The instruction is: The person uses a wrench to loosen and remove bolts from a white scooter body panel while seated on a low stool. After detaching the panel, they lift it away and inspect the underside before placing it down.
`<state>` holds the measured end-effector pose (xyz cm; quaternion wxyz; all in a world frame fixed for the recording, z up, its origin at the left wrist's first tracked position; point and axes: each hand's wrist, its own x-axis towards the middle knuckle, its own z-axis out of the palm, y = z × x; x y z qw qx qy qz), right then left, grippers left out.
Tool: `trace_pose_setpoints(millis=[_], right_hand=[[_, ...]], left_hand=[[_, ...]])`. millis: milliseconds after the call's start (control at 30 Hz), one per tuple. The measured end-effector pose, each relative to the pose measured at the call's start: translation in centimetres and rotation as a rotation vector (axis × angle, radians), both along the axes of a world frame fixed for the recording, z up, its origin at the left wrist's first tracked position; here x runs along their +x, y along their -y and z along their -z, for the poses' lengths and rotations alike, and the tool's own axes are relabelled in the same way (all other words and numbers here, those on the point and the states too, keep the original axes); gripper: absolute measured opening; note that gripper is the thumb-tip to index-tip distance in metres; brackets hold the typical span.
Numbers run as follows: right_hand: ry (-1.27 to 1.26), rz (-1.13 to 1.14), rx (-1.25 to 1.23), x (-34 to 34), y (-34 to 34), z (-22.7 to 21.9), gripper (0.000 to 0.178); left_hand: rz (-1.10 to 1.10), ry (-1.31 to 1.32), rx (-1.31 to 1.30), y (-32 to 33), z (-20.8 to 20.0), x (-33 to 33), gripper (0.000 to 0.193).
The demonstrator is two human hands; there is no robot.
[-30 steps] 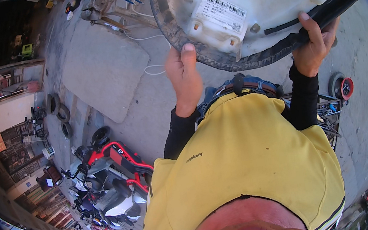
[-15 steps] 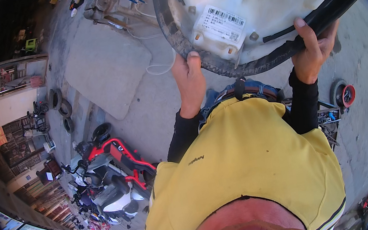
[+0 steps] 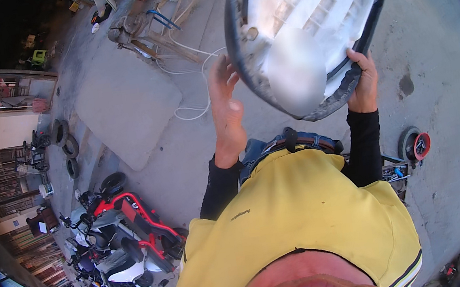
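A scooter seat (image 3: 333, 2), its white ribbed plastic underside facing me and black cover wrapped round the rim, is held up in front of my waist. My right hand (image 3: 362, 82) grips its near right edge, the thumb lying over the rim onto the underside. Close to the seat's left edge, my left hand (image 3: 227, 115) is open with fingers stretched out and nothing in it. Whether its fingertips touch the rim is hard to make out. A patch on the near part of the underside is blurred.
Parked scooters, one with a red frame (image 3: 147, 218), stand at left. Old tyres (image 3: 70, 146) lie farther left. A pale hose (image 3: 204, 83) winds over the ground beside a workstand (image 3: 162, 48). At right are a tool tray (image 3: 396, 172) and a wheel with a red rim (image 3: 421, 146).
The seat has tilted and moved away from me, showing more of its underside. My left hand has let go of the rim and opened; my right hand keeps its hold.
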<state>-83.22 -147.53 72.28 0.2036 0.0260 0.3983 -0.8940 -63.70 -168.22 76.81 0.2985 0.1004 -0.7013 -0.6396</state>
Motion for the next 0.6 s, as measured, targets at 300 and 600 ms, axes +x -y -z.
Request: trace_pose_setpoints(millis=[300,600], right_hand=[[0.723,-0.279,-0.471,0.4,0.5,9.9,0.048],[0.966,-0.078,-0.079,0.4,-0.4,23.8,0.037]], left_hand=[[0.054,-0.071,-0.815,0.8,-2.7,-4.6,0.102],[0.160,0.156,-0.696,3.2,2.3,-7.0,0.100]])
